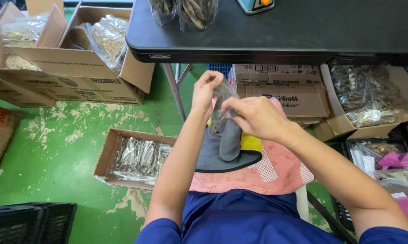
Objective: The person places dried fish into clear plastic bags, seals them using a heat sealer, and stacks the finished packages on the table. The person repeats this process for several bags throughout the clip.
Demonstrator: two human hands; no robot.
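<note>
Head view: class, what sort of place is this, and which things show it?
Probably a small food-packing workshop: open cardboard boxes of bagged dried goods, a black folding table, and both hands working a clear plastic bag.

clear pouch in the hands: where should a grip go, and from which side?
Probably the top edge. The clear pouch stands upright above the lap, and the left hand already pinches its upper corner while the right hand closes on its right side. The film looks thin and limp, so pinch the flat top rim from above; a grip on the body would likely crumple it.
</note>
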